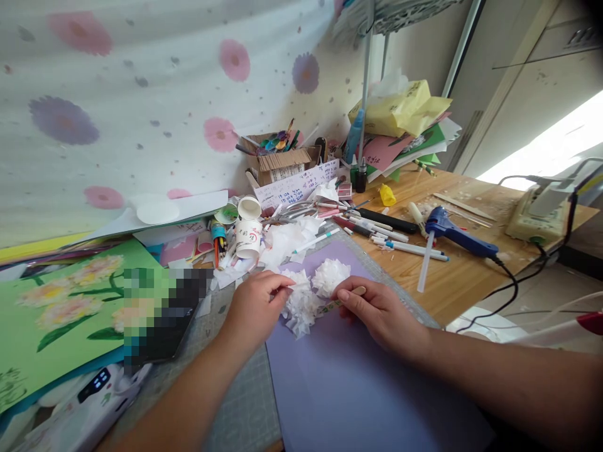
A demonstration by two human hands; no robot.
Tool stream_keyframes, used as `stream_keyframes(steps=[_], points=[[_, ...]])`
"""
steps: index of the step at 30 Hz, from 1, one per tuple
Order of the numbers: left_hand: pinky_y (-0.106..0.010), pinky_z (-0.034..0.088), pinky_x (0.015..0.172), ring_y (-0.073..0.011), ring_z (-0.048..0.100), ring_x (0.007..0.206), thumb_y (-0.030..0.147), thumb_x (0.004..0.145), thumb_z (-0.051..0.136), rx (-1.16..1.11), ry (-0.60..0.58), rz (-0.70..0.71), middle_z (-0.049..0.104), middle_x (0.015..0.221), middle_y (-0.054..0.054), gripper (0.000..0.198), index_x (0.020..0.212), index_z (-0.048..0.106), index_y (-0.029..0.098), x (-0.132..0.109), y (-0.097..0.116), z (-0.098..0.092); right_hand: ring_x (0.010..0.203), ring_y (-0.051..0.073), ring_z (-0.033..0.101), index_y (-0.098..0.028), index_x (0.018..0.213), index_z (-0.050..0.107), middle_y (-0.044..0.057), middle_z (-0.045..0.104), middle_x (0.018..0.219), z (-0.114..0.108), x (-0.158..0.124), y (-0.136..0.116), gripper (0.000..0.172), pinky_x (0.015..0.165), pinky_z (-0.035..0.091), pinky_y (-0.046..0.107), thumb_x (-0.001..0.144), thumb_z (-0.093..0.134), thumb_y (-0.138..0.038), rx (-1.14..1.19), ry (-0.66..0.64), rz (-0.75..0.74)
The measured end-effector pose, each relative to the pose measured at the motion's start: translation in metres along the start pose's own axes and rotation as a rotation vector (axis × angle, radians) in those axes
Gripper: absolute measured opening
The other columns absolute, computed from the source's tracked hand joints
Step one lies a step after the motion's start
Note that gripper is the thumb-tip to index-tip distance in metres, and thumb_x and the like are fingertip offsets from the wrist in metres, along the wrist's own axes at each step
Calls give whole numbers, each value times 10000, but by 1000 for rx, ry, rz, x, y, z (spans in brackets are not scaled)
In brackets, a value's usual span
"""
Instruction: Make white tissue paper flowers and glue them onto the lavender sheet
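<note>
The left hand [258,302] has thumb and forefinger pinched together at the upper left of the near flower [301,311], apparently on a scrap of white paper; its other fingers are hidden. The right hand [370,307] is closed on a stick [331,306], whose tip meets the flower's right side; the fingers cover part of it. The flower lies on the purple sheet [358,383], with a second flower [330,277] at its 1 o'clock. At 9 o'clock, blocky blurring masks much of a black slab [174,339]. At 8 o'clock, a white device [89,414] is cut off, its lit digits unclear. Printed characters on a paper cup [249,238] at 11 o'clock and handwritten figures on a card [301,183] at 12 are too small to read surely.
</note>
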State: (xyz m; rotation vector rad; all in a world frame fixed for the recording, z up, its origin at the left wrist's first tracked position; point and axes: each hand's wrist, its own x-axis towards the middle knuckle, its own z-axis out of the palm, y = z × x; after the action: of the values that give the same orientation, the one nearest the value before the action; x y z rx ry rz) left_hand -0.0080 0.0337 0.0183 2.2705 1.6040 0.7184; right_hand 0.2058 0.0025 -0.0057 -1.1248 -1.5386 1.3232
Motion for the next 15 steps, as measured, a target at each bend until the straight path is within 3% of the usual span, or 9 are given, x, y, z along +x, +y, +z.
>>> stream_keyframes(steps=[4, 9, 13, 15], points=[[-278, 502, 631, -177, 656, 710, 243, 789, 516, -167, -81, -98, 716, 788, -14, 189, 824, 699, 212, -6, 2, -1, 610, 132, 540, -156, 849, 598, 17, 570, 678, -1, -1, -2, 362, 593, 465, 245, 858, 479, -498, 39, 14, -11], [-236, 442, 509, -137, 576, 562, 284, 781, 526, -310, -114, -214, 605, 649, 35, 262, 1024, 590, 213, -8, -6, 2, 622, 131, 544, -149, 883, 608, 25, 582, 691, -2, -1, -2, 348, 596, 469, 245, 866, 494, -478, 65, 29, -23], [-234, 414, 545, -132, 551, 583, 314, 779, 538, -307, -86, -256, 557, 617, 58, 106, 831, 520, 223, -7, -12, 3, 628, 132, 551, -152, 889, 611, 27, 590, 697, 0, 0, -1, 341, 592, 468, 243, 872, 496, -472, 74, 30, -22], [-238, 401, 557, -135, 549, 594, 329, 796, 518, -270, -82, -253, 564, 618, 51, 123, 746, 509, 218, -6, -13, 3, 633, 131, 551, -152, 881, 609, 27, 589, 700, 1, 0, -1, 336, 593, 465, 241, 874, 496, -469, 74, 24, -20]])
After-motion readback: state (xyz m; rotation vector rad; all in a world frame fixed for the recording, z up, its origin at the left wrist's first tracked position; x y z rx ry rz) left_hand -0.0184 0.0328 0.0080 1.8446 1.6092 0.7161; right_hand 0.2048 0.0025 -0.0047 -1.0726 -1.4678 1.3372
